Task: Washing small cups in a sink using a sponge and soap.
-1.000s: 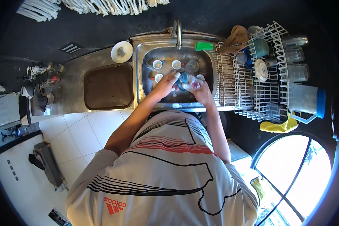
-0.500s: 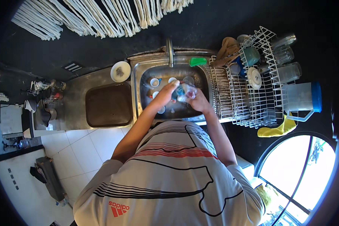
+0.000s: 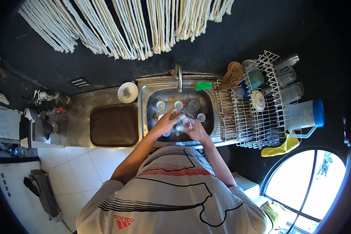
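Observation:
Over the sink (image 3: 143,117), both my hands are closed and close together on something small and soapy. My left hand (image 3: 167,123) has its fingers bent round the near side of it, and what exactly it grips is hidden. My right hand (image 3: 198,132) grips a small suds-covered thing (image 3: 187,124), whitish with a reddish patch; its kind is not clear. Around them in the basin stand several small white cups, among them one cup (image 3: 160,105) at the left, another cup (image 3: 178,105) at the back and a third cup (image 3: 201,117) at the right. A clear glass (image 3: 193,105) stands behind my hands.
A faucet (image 3: 178,78) rises behind the basin, beside a green sponge (image 3: 203,85). Left are a brown tray (image 3: 114,125) and a white bowl (image 3: 128,92) with something dark in it. Right, a white wire dish rack (image 3: 243,128) holds glasses; a blue-lidded pitcher (image 3: 302,115) is beyond.
The view has tilted, so the sink sits lower in the picture. My hands have moved slightly nearer and lower over the basin, still together on the soapy thing. The cup at the right is now uncovered.

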Motion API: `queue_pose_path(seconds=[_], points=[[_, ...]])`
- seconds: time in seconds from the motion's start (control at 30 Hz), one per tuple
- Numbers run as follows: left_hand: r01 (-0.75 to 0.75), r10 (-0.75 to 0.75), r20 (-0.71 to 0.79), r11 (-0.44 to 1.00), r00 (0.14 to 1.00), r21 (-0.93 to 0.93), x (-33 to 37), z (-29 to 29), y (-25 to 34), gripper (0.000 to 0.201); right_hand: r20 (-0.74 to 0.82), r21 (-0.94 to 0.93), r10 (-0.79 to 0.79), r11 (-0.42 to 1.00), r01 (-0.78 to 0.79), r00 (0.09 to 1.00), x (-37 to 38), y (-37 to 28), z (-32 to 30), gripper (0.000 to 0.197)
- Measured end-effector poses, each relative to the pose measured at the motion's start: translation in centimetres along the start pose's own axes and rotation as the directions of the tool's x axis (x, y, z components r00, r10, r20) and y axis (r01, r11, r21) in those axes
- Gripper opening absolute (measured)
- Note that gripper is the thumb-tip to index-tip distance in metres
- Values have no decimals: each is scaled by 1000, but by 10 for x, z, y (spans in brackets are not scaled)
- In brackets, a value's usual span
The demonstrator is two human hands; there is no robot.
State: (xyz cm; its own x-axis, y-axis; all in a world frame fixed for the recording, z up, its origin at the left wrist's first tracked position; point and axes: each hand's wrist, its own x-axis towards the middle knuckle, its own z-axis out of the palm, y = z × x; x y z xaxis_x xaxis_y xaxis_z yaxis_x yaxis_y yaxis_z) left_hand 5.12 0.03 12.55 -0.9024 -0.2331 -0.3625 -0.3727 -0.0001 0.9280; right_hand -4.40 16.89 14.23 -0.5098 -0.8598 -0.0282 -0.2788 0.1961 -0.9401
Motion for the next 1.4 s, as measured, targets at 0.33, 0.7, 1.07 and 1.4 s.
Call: queue_pose_path(seconds=[0.33, 0.7, 1.07, 1.4], points=[[137, -172, -90, 944, 981, -301, 6, -2, -10, 52, -132, 40, -54, 997, 60, 990, 5, 24, 9, 28], [-250, 235, -105, 954, 966, -164, 21, -7, -26, 53, -158, 423, 52, 906, 20, 986, 23, 17, 19, 27], [-150, 175, 46, 931, 983, -333, 7, -12, 1, 42, -78, 11, 19, 1000, -18, 997, 19, -9, -1, 33], [1, 44, 87, 888, 995, -460, 1, -14, 7, 47, -52, -57, -139, 989, 136, 989, 29, -5, -4, 35]])
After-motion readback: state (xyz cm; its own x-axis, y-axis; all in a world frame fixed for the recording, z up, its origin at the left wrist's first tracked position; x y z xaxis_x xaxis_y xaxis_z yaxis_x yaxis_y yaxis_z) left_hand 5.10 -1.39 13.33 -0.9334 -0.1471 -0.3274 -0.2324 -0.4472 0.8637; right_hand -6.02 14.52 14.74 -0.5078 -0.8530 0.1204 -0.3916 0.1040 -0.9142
